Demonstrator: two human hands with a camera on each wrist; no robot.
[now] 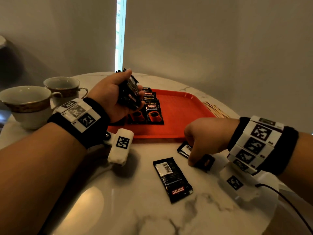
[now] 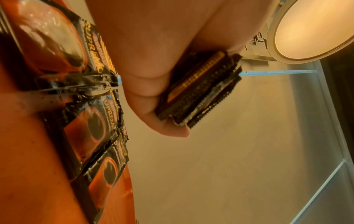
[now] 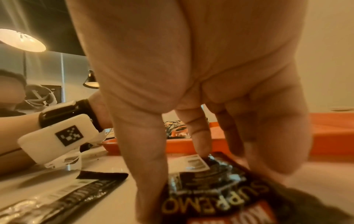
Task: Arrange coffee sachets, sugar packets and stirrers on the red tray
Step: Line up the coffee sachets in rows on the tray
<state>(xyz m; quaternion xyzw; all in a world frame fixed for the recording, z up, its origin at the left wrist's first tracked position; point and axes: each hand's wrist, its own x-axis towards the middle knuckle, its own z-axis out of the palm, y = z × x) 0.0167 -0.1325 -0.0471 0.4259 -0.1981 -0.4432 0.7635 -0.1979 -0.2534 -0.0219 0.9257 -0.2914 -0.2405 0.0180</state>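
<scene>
1. Marble, white with grey veins, forms the round table (image 1: pixel 128 209); the red tray (image 1: pixel 183 112) lies on it toward the far side.
2. Black coffee sachets (image 1: pixel 153 112) lie face up in overlapping rows on the tray's left part (Kopiko Supremo, by the print).
3. Above those rows the left hand (image 1: pixel 110 97) hovers palm-up, its fingers and thumb curled round a small stack of sachets (image 1: pixel 130 94); the left wrist view shows the stack's serrated ends (image 2: pixel 201 94) pinched at the fingertips.
4. Just in front of the tray's near edge, the right hand (image 1: pixel 203 141) reaches down to the table, thumb and fingers set on opposite edges of a sachet on the table (image 1: pixel 205 162); the right wrist view shows the fingertips (image 3: pixel 201 145) on its far end.
5. One loose sachet (image 1: pixel 172 179) lies back up nearer the person, apart from the right hand.
6. Wooden stirrers (image 1: pixel 215 110) lie on the table just beside the tray's right edge.
7. Two gold-banded teacups (image 1: pixel 28 106) stand at the left.
</scene>
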